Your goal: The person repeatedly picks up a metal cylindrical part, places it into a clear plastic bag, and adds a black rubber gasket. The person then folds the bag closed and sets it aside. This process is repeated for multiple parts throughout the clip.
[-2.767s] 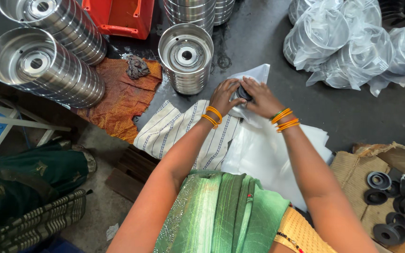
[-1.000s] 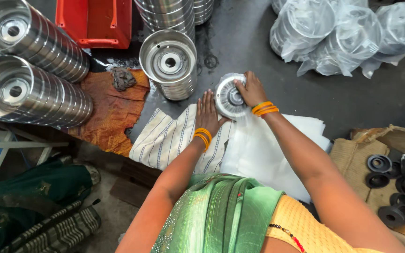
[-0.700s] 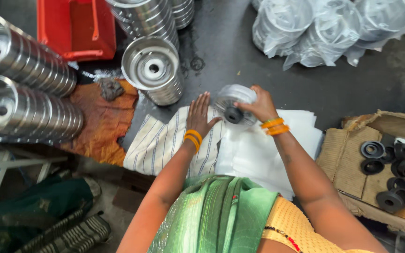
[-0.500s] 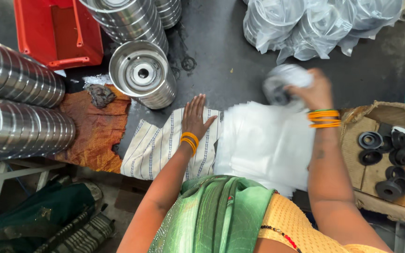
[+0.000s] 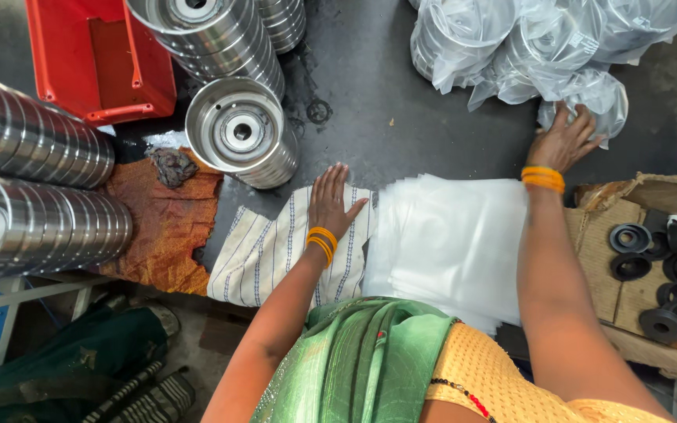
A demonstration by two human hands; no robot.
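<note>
At the far right of the dark table (image 5: 401,117), the right hand (image 5: 562,141) presses open fingers on a clear plastic-bagged metal disc (image 5: 589,98); the left hand (image 5: 332,202) lies flat, open, on a striped white cloth (image 5: 268,251), beside a near stack of clear plastic bags (image 5: 448,235).

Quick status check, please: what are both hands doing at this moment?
Left hand flat on striped cloth. Right hand open on bagged disc. Nothing blocking.

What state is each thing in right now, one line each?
left hand: flat, open, on the striped cloth
right hand: open, fingers on a bagged metal part
clear plastic bags: stacked flat, empty
upright metal stack: unbagged
red crate: partly under a metal stack
black rubber rings: loose on cardboard
</note>
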